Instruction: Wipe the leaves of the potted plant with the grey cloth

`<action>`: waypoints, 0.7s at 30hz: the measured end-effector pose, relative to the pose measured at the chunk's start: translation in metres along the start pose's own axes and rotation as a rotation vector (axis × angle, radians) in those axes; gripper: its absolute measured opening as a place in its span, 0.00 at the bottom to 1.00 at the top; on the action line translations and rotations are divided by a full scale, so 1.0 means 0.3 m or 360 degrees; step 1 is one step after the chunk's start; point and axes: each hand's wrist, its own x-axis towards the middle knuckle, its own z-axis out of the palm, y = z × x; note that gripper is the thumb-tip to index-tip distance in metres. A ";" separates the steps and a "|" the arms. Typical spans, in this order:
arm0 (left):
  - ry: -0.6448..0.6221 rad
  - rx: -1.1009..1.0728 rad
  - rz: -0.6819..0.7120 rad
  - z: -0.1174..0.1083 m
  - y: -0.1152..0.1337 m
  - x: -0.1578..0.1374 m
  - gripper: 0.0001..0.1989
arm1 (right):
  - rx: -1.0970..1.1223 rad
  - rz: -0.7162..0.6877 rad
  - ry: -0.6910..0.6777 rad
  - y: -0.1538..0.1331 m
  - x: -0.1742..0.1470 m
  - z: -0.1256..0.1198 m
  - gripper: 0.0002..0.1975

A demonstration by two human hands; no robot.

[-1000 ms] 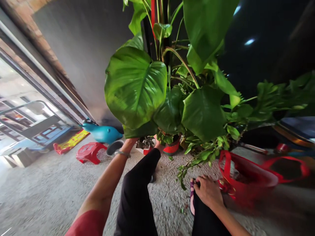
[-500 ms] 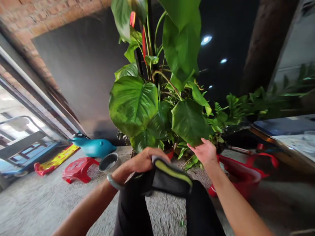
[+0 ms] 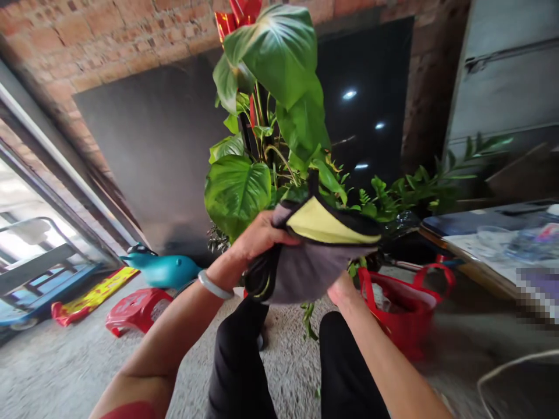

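Observation:
My left hand point(image 3: 262, 235) is closed on the left end of a grey cloth point(image 3: 305, 270) with black edging and a yellow-green panel. Its thumb lies over the near face, and dark folds hang below. My right hand point(image 3: 341, 289) is under the cloth's right lower edge; the fingers are hidden behind it, so their grip cannot be seen. Just behind the cloth stands a tall potted plant with a broad left leaf point(image 3: 239, 189) and a large upper leaf point(image 3: 283, 46). The cloth covers the plant's lower right part.
A red bag point(image 3: 404, 317) sits on the floor at right, below a table point(image 3: 463, 235) bearing plastic items. To the left are a red stool point(image 3: 135, 308), a teal animal-shaped toy point(image 3: 166, 269) and a blue trolley point(image 3: 48, 291). A dark panel point(image 3: 157, 139) leans against the brick wall.
The cloth has risen and spread out in my left hand, in front of the plant. My right hand has left the lower right leaf and come behind the cloth. The view has shifted.

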 end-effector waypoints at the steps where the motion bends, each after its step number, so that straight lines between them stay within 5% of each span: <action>1: 0.0197 0.0143 0.0188 -0.022 0.035 0.007 0.11 | 0.0032 0.0036 0.0009 -0.001 -0.007 0.007 0.18; 4: 0.0784 0.0627 0.0596 -0.054 0.072 0.055 0.15 | 0.0125 0.0138 0.0053 0.012 -0.026 0.028 0.16; 6: 0.0902 0.0930 0.0650 -0.032 0.037 0.065 0.19 | 0.0107 0.0161 0.0083 0.029 -0.037 0.041 0.14; 9: 0.0398 0.1170 0.0470 0.043 -0.048 -0.009 0.21 | 0.0048 0.0153 0.0126 0.053 -0.046 0.048 0.14; 12: -0.0157 0.1008 0.0309 0.086 -0.087 -0.148 0.18 | 0.0069 0.0097 0.0160 0.060 -0.046 0.034 0.14; 15: -0.0257 0.0801 0.0407 0.044 -0.038 -0.229 0.14 | 0.0072 0.0105 0.0116 0.050 -0.044 0.014 0.12; 17: -0.0065 0.0826 0.0561 -0.019 0.023 -0.203 0.12 | 0.0040 0.0131 0.0106 0.041 -0.045 0.011 0.11; 21: 0.0829 0.1039 0.0791 -0.107 0.091 -0.016 0.16 | 0.0000 0.0199 0.0157 0.033 -0.060 0.040 0.13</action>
